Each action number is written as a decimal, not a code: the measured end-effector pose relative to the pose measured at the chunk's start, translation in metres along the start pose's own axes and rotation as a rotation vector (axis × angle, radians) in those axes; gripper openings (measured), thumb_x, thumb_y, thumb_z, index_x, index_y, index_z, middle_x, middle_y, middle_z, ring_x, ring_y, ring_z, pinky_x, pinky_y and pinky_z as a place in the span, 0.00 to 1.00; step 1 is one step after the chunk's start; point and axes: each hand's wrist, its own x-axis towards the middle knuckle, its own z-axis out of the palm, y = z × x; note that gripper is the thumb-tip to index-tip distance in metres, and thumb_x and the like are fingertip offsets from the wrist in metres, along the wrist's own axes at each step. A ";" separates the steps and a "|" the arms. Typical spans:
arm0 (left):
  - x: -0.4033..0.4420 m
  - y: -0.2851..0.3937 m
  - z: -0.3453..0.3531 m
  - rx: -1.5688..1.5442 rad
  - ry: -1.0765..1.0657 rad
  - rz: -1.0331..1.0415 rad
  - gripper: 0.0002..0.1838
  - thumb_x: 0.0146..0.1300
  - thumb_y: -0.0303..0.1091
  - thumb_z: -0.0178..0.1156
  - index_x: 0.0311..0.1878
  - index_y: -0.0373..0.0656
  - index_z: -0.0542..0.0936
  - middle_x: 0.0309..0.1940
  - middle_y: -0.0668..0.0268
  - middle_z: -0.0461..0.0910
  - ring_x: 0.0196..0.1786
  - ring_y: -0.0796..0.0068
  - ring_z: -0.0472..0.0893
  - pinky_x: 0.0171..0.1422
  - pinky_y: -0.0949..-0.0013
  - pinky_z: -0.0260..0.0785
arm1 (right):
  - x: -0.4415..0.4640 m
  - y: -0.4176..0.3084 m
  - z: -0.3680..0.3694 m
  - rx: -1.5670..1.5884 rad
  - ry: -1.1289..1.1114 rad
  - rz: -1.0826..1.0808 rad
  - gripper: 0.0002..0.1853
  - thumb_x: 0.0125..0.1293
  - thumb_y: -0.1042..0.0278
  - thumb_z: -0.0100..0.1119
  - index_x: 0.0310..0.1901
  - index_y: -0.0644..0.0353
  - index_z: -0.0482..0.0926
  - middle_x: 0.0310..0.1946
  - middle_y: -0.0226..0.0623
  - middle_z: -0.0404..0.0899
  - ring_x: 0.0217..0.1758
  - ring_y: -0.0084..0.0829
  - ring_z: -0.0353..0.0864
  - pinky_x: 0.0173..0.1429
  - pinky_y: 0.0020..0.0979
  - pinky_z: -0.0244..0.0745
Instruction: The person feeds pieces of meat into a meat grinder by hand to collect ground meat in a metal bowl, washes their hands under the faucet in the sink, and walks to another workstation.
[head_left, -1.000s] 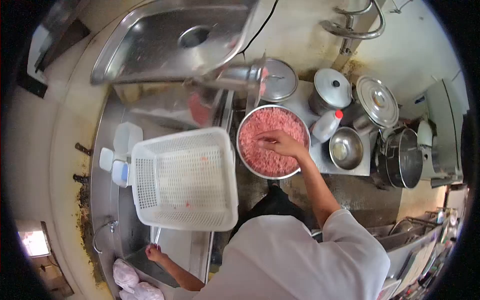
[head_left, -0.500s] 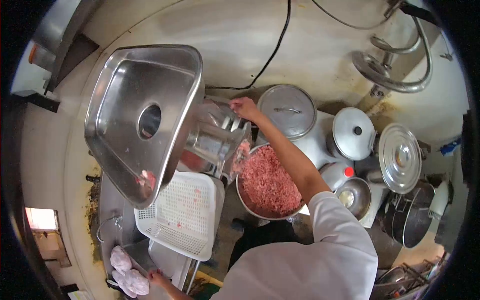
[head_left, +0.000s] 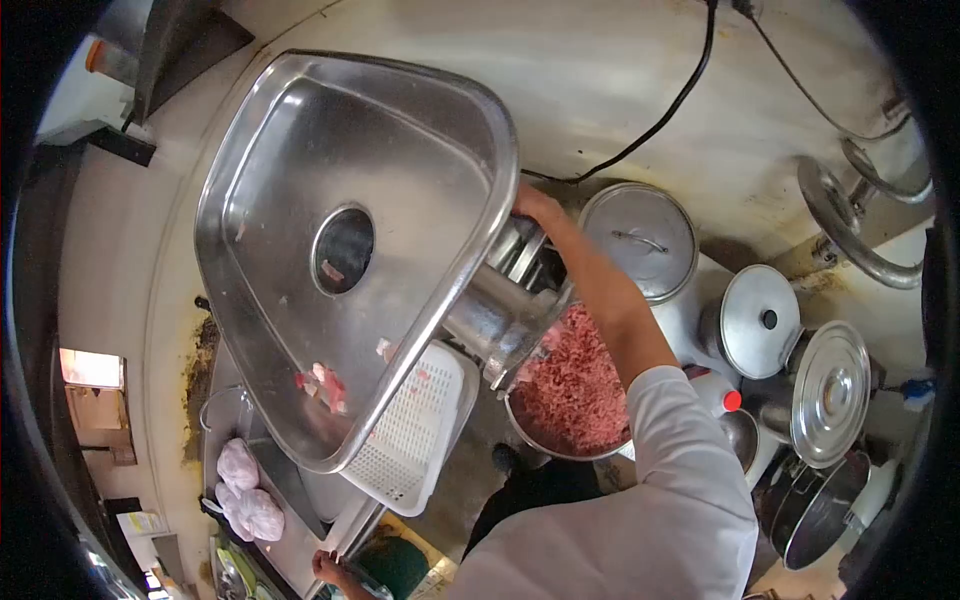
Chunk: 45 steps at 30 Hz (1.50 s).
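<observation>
My right hand (head_left: 537, 202) reaches behind the rim of a large steel feed tray (head_left: 290, 180), beside the metal grinder head (head_left: 500, 315); the tray hides its fingertips. A few meat scraps (head_left: 322, 386) lie in the tray, around its round opening. Below the grinder outlet, a round steel bowl (head_left: 530, 440) holds pink ground meat (head_left: 575, 385). Down at the lower left, my left hand (head_left: 326, 567) is at the counter edge with its fingers curled; what they hold is too small to make out.
A white perforated basket (head_left: 410, 440) is partly under the tray. Lidded pots (head_left: 640, 245) and a red-capped bottle (head_left: 731, 401) stand at the right. Tied plastic bags (head_left: 250, 512) lie on the left counter. A black cable (head_left: 660, 125) hangs along the wall.
My right hand has left the ground meat and moved up behind the feed tray. The view has shifted toward the tray, which now looks larger. My left hand stays low at the left.
</observation>
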 end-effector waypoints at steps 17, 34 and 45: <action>0.019 0.067 0.039 0.160 -0.206 0.339 0.08 0.69 0.37 0.62 0.45 0.44 0.80 0.32 0.67 0.81 0.32 0.76 0.82 0.27 0.72 0.74 | -0.036 0.008 -0.005 -0.279 0.327 -0.091 0.26 0.58 0.77 0.59 0.59 0.43 0.83 0.50 0.49 0.85 0.54 0.52 0.83 0.57 0.48 0.79; -0.216 0.233 0.268 -0.229 -1.465 1.062 0.24 0.56 0.11 0.59 0.19 0.44 0.55 0.16 0.72 0.56 0.23 0.81 0.53 0.28 0.71 0.45 | -0.471 -0.137 0.121 -0.037 0.747 0.467 0.05 0.49 0.74 0.67 0.30 0.59 0.86 0.23 0.41 0.81 0.25 0.30 0.74 0.33 0.37 0.71; -0.279 0.186 0.269 0.100 -2.420 1.238 0.36 0.57 0.23 0.67 0.73 0.42 0.72 0.65 0.48 0.78 0.65 0.59 0.80 0.61 0.60 0.76 | -0.591 -0.269 0.179 0.059 0.598 0.734 0.41 0.61 0.65 0.70 0.76 0.47 0.64 0.77 0.53 0.58 0.77 0.54 0.63 0.78 0.44 0.62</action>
